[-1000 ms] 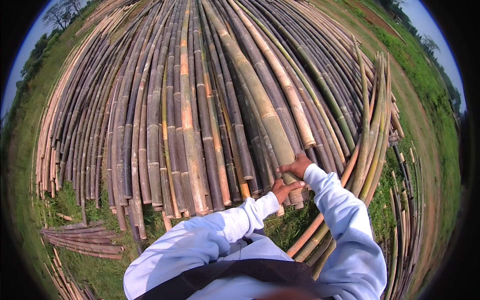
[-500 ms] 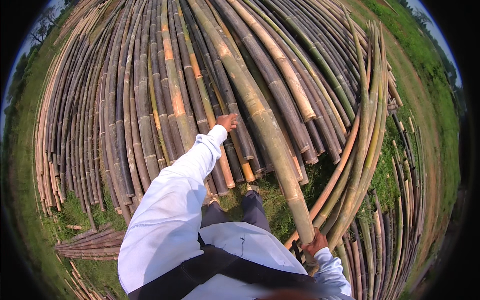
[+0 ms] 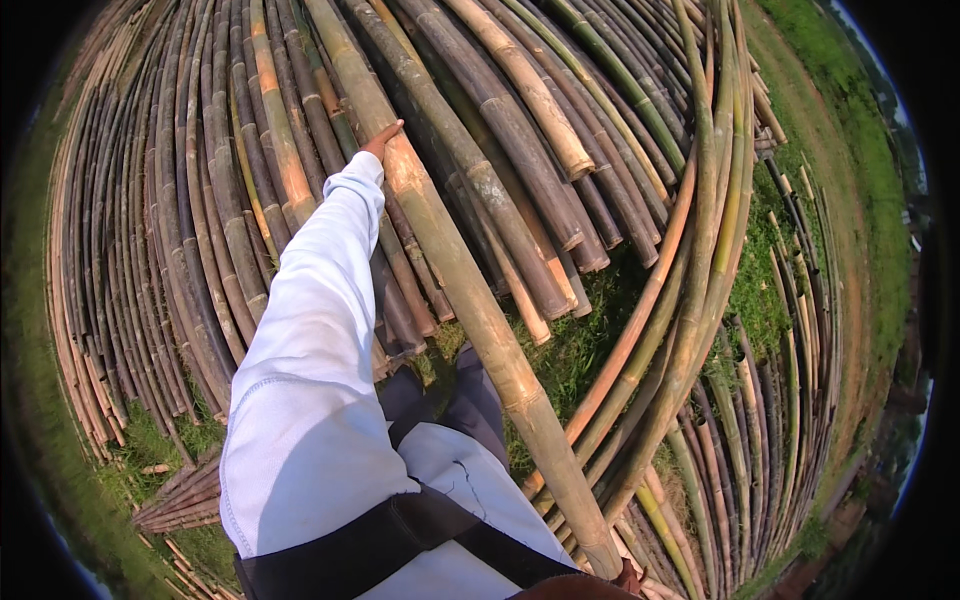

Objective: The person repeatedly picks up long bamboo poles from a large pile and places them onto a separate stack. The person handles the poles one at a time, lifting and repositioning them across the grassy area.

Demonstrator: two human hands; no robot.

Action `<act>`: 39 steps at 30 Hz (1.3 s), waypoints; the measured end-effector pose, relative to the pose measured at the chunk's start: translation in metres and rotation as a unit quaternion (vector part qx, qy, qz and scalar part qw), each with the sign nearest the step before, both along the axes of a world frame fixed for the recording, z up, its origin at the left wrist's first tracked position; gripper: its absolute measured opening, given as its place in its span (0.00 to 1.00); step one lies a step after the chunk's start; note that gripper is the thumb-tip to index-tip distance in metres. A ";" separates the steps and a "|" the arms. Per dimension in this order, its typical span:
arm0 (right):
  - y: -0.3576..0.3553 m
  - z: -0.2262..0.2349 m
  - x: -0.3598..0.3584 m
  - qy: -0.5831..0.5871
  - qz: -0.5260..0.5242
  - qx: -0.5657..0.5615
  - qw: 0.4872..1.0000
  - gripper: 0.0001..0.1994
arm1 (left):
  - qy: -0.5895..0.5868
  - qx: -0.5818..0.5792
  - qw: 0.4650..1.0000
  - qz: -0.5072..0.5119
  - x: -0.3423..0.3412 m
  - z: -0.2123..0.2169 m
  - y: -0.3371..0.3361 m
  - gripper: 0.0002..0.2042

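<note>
A long, thick bamboo pole (image 3: pixel 470 325) slants from the far side toward my lower right, its near part raised above the others. My left arm is stretched forward, and my left hand (image 3: pixel 383 138) is closed over the pole's left side near a pale scraped patch. At the near end of the same pole is my right hand (image 3: pixel 628 578), closed on it, mostly hidden by the pole and the frame's lower edge. Beneath the raised pole, many cut bamboo poles (image 3: pixel 490 130) lie side by side, their ends toward me.
Several curved bamboo poles (image 3: pixel 700 250) lean in a bundle on the right. Beyond them lies another stack of thinner poles (image 3: pixel 760 450). Grass (image 3: pixel 600 310) shows between the stacks and around my legs. A smaller pile (image 3: pixel 185 497) sits at the lower left.
My left hand has moved up and left onto the thick pole. The pole's near end has shifted down toward me, along with my right hand. The view has also shifted.
</note>
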State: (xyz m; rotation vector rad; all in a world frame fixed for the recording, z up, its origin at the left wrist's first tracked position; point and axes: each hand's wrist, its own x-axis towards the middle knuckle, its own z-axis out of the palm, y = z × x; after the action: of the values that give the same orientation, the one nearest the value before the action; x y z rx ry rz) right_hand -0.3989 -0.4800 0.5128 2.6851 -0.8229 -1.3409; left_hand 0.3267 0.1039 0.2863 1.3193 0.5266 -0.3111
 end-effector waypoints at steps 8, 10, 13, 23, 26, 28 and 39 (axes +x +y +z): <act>-0.081 0.058 0.067 -0.020 0.057 -0.004 0.998 0.41 | 0.108 0.012 0.986 0.129 -0.130 -0.006 -0.123 0.36; -0.061 0.020 0.194 -0.163 0.048 0.058 0.984 0.43 | 0.145 0.040 0.982 0.111 -0.196 0.006 -0.170 0.39; 0.050 -0.043 0.422 -0.342 -0.055 0.367 0.863 0.40 | 0.129 -0.193 0.971 0.049 -0.299 0.032 -0.236 0.44; 0.334 -0.121 0.592 -0.138 0.114 0.315 0.932 0.43 | 0.243 -0.277 0.874 -0.319 -0.504 0.045 -0.312 0.32; 0.290 -0.138 0.544 -0.157 0.089 0.372 0.911 0.37 | 0.179 -0.233 0.772 -0.564 -0.478 0.003 -0.260 0.30; 0.245 -0.143 0.490 -0.159 0.070 0.386 0.906 0.36 | 0.252 -0.102 0.806 -0.526 -0.419 -0.028 -0.202 0.29; 0.056 -0.068 0.106 -0.025 -0.140 0.243 0.959 0.45 | 0.130 -0.095 0.986 0.046 -0.185 0.004 -0.158 0.52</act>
State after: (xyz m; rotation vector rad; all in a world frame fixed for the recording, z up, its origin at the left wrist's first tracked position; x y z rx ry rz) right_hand -0.2931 -0.4239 0.4449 3.0654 -1.0274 -1.7442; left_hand 0.1416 -0.0543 0.2908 1.0721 0.7572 -0.4484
